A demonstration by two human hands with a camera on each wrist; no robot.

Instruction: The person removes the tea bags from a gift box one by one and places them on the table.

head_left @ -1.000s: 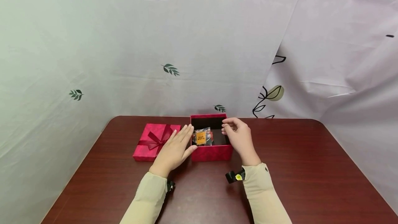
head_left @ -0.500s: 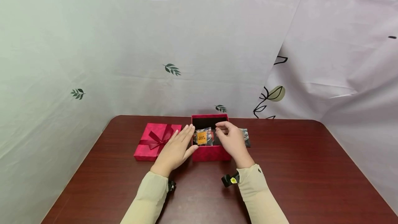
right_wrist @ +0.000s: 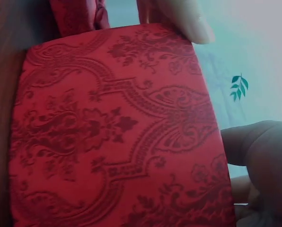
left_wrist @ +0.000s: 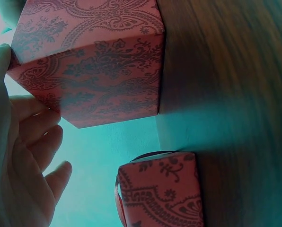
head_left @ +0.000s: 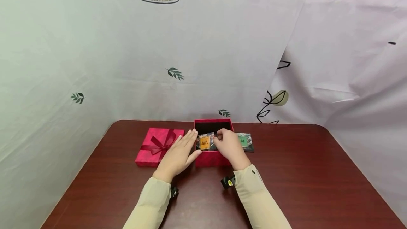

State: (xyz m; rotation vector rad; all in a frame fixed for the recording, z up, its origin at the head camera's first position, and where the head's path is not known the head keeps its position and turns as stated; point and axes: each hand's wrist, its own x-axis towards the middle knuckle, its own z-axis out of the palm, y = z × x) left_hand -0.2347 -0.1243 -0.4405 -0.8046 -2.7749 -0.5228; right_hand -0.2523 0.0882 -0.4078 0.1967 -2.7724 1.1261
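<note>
A red patterned gift box (head_left: 211, 159) stands uncovered on the table. Inside it, at the left, lies a small packet (head_left: 205, 142) with an orange label. My left hand (head_left: 177, 155) rests along the box's left rim with straight fingers, its thumb over the front edge. In the left wrist view the fingers (left_wrist: 39, 137) touch the box's edge. My right hand (head_left: 229, 147) reaches over the front rim, fingers bent, thumb and index tips at the packet's right edge. Whether they pinch it cannot be told; the box wall (right_wrist: 117, 132) hides the fingertips in the right wrist view.
Left of the box lies its red lid (head_left: 152, 155) with a dark red ribbon bow, partly behind the left hand. A green-labelled packet (head_left: 245, 141) lies on the brown table (head_left: 302, 172) right of the box. A patterned white cloth (head_left: 203, 45) hangs behind.
My right hand has moved left from the box's right rim to the orange-labelled packet, uncovering the green-labelled packet on the table. My left hand has stayed on the left rim.
</note>
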